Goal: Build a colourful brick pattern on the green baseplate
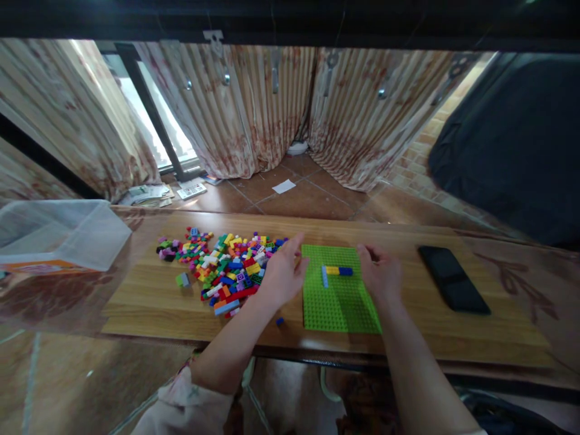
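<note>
While translucent box (109, 232) flanks bricks (238, 266), left fingers (295, 243) parted; right fingers (364, 255) curled, grip unclear.

No text can be read for certain. On the floor at the far left, a printed sheet (192, 191) carries dark, blocky marks that look like lettering or figures, too small and blurred to make out. The loose papers (147, 193) just to its left show faint print, equally illegible. At the left, the translucent plastic bin (97, 232) has an orange label (49, 266) along its near side, its pale markings smeared beyond reading.
</note>
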Demonstrator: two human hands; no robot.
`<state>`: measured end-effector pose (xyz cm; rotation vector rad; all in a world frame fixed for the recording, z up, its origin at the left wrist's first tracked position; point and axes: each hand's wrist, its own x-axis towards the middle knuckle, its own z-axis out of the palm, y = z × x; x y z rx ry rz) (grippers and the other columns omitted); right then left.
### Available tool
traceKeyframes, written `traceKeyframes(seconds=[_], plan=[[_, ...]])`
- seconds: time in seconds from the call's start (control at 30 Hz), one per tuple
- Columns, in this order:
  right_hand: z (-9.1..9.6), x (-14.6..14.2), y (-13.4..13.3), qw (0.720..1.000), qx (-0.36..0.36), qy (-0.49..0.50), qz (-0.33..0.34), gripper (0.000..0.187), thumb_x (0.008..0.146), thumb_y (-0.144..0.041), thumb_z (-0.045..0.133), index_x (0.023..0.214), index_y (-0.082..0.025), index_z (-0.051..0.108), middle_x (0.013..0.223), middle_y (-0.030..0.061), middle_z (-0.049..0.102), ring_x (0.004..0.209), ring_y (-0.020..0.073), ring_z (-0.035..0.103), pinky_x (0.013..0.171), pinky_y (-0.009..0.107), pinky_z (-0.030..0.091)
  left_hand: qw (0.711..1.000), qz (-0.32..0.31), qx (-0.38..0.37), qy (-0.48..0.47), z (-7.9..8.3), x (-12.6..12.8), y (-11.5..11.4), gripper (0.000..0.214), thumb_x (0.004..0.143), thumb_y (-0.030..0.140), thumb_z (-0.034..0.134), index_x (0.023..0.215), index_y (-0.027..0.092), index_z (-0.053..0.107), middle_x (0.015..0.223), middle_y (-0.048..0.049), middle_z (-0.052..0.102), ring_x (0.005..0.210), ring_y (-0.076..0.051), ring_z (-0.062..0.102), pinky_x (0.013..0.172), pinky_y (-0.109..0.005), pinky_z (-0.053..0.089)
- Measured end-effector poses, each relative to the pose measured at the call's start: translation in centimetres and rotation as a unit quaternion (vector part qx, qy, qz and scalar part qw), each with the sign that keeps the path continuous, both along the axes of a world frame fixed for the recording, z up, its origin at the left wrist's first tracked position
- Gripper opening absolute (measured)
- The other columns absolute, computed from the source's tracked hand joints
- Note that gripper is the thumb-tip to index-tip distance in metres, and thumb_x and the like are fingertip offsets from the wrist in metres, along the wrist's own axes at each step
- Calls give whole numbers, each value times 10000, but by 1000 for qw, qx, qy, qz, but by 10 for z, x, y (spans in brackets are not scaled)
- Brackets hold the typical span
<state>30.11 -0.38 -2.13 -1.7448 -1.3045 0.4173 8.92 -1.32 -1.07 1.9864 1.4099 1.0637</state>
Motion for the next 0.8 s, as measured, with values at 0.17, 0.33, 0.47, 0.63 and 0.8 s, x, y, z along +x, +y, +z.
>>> traceKeyframes(seconds=[0.17, 0.33, 0.47, 0.63, 0.8], plan=[[5, -27, -8, 995, 68, 37, 57, 313, 830, -425, 534, 838, -160, 702, 782, 73, 702, 699, 190, 621, 650, 306, 472, 991, 119, 37, -55, 14, -38, 11, 395, 830, 179, 544, 1225, 160, 524, 1112, -91, 663, 863, -158, 652, 817, -306, 517], [13, -71, -29, 965, 66, -25, 253, 202, 865, -310, 519, 863, -199, 688, 852, 40, 684, 777, 163, 615, 722, 293, 470, 981, 173, 27, -84, 19, -55, 15, 365, 817, 167, 553, 1181, 144, 563, 1036, -85, 691, 753, -137, 650, 704, -257, 516], [9, -85, -34, 941, 40, -75, 327, 177, 863, -261, 515, 882, -210, 684, 887, 41, 679, 837, 175, 613, 776, 318, 469, 977, 183, 28, -101, 18, -59, 16, 360, 816, 167, 549, 1176, 149, 570, 1023, -81, 695, 742, -137, 650, 702, -261, 521], [0, -72, -21, 963, 34, -116, 243, 205, 854, -273, 499, 875, -188, 684, 873, 61, 681, 800, 193, 621, 758, 347, 477, 977, 182, 28, -106, 16, -65, 16, 361, 808, 164, 562, 1169, 158, 574, 1022, -79, 696, 772, -146, 657, 725, -274, 530], [0, -70, -17, 963, 28, -107, 247, 195, 840, -288, 517, 870, -195, 685, 872, 56, 681, 790, 190, 621, 750, 345, 479, 977, 187, 22, -95, 17, -67, 15, 341, 806, 153, 563, 1146, 154, 593, 1004, -81, 702, 788, -158, 662, 767, -302, 536]])
